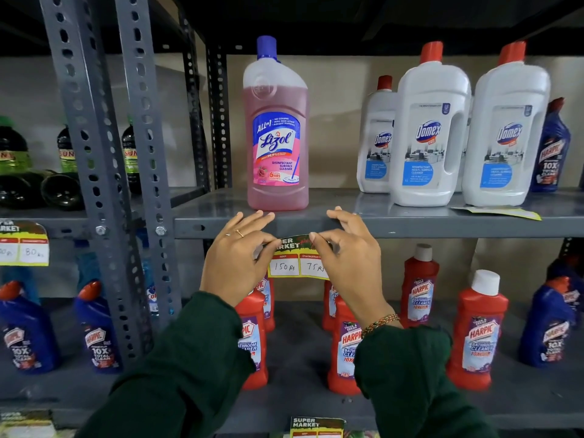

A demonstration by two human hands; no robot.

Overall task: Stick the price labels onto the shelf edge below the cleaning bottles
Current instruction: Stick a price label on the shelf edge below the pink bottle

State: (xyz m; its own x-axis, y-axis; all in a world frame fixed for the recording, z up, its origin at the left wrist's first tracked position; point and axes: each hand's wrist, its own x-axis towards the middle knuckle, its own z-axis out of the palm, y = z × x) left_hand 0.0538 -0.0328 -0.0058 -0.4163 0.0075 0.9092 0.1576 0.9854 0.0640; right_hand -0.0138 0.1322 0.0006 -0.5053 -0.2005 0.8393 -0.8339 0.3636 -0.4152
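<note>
A price label (297,262) marked "150" and "75" hangs just below the grey shelf edge (410,227), under the pink Lizol bottle (276,134). My left hand (237,251) pinches the label's top left corner and my right hand (344,248) pinches its top right corner. The fingers of both hands rest against the shelf edge. The label's top is bent over between the thumbs. Two big white Domex bottles (429,131) stand further right on the same shelf.
Another label (23,245) is stuck on the left shelf edge. A loose label (499,212) lies flat on the shelf under the Domex bottles. Red and blue Harpic bottles (477,330) fill the lower shelf. A third label (316,426) sits on the bottom edge. Grey slotted uprights (94,172) stand left.
</note>
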